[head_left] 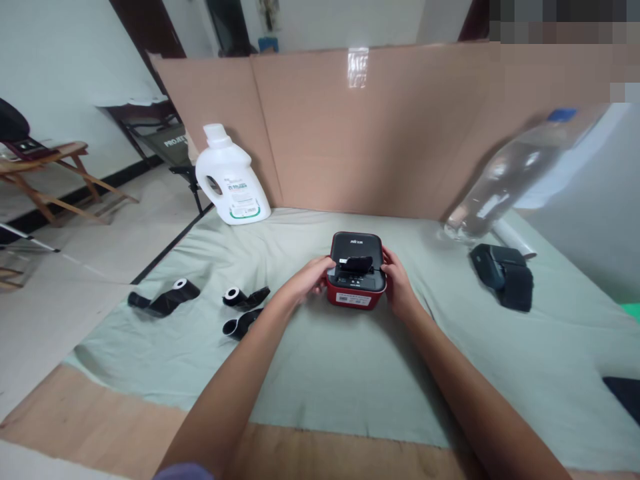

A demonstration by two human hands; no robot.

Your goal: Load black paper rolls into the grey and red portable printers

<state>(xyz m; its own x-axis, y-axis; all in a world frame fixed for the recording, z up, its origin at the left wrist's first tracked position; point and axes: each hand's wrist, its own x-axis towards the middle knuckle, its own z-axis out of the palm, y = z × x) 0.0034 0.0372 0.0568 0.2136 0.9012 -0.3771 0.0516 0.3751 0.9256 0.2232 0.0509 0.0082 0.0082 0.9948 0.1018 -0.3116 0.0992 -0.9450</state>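
Observation:
A small red and black label printer stands on the green cloth, a white sticker on its near side. A piece of black ribbon sticks up from the slot in its top. My left hand grips the printer's left side, thumb near the top edge. On the right side, my right hand closes round it, with some fingers hidden behind the casing. Left of my left forearm lie partly unwound black ribbon rolls: one farther left, one nearer, and a third roll partly hidden by the forearm.
A white detergent jug stands at the back left against a cardboard screen. At the right are a large clear bottle with a blue cap, a dark device with a strap and a pale tube. A dark object lies at the right edge.

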